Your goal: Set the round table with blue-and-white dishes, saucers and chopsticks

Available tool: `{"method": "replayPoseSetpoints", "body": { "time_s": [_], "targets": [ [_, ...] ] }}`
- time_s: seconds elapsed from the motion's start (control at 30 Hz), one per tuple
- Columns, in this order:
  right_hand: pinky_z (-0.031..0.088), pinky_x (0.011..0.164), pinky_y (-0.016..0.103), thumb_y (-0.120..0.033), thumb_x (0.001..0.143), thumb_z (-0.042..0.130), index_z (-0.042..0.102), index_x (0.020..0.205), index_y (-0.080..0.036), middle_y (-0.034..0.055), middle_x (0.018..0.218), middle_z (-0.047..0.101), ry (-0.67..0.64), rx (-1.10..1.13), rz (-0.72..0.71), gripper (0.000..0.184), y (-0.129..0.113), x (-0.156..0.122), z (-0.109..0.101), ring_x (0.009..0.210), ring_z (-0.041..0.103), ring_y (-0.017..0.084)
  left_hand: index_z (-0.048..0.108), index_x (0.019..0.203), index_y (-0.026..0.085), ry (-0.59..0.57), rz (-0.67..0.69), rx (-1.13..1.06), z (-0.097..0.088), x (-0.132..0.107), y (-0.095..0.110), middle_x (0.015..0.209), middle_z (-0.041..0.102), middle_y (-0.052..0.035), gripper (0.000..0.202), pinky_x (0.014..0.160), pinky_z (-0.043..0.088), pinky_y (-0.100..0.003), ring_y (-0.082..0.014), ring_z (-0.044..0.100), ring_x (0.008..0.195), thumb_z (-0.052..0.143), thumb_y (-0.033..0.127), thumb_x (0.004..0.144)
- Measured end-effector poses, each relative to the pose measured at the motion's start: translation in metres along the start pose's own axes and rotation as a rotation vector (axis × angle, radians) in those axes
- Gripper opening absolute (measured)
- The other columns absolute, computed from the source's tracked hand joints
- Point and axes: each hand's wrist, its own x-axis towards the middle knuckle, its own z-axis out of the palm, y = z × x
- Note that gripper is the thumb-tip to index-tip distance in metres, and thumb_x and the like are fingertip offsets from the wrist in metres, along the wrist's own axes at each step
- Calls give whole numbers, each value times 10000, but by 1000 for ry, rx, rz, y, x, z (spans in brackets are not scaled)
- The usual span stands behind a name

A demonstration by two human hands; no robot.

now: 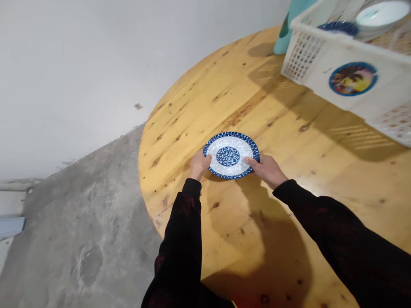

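A round plate (228, 156) with a blue patterned rim and a blue centre is held level between my two hands, over or on the wooden table. My left hand (199, 164) grips its left edge, thumb on top. On the opposite edge, my right hand (267, 170) has its thumb laid over the rim and its fingers tucked underneath. The fingers of both hands are partly hidden below the plate. Whether the plate touches the tabletop, I cannot tell.
The round wooden table (180, 141) curves along the left, above a grey concrete floor (105, 222). At the upper right stands a white plastic basket (321, 64) holding a white bowl (382, 16) and a blue-patterned dish (338, 27). Behind it is a teal object (290, 25). A white wall (112, 55) borders the far side.
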Motion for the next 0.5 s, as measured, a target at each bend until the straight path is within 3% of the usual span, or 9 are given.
{"method": "replayPoseSetpoints", "body": {
  "time_s": [0.1, 0.2, 0.3, 0.5],
  "targets": [
    [524, 751, 360, -497, 880, 619, 730, 1066, -129, 121, 860, 722, 23, -57, -31, 427, -4, -5, -13, 762, 661, 245, 681, 1195, 188, 111, 28, 89, -9, -13, -1, 1178, 704, -135, 310, 965, 478, -357, -276, 657, 1089, 547, 302, 940],
    [514, 839, 394, -480, 877, 610, 735, 1185, -133, 137, 948, 734, 138, -215, -104, 481, -11, -8, -24, 898, 676, 289, 685, 1145, 208, 162, 50, 143, -13, -24, -3, 1145, 684, -125, 263, 943, 465, -342, -265, 646, 1068, 524, 294, 955],
    [504, 866, 413, -420, 858, 600, 755, 1176, -126, 134, 935, 735, 163, -289, -119, 460, -18, -9, -28, 957, 673, 318, 695, 1025, 223, 150, 61, 151, -11, -28, -2, 999, 688, -89, 205, 888, 450, -319, -254, 640, 1013, 507, 238, 946],
    [500, 856, 382, -282, 780, 588, 762, 1068, -142, 100, 888, 725, 205, -174, -64, 364, -28, -9, -18, 872, 655, 269, 705, 1080, 228, 180, 59, 155, -7, -23, 4, 985, 694, -76, 268, 847, 440, -318, -243, 637, 960, 497, 184, 917]
  ]
}}
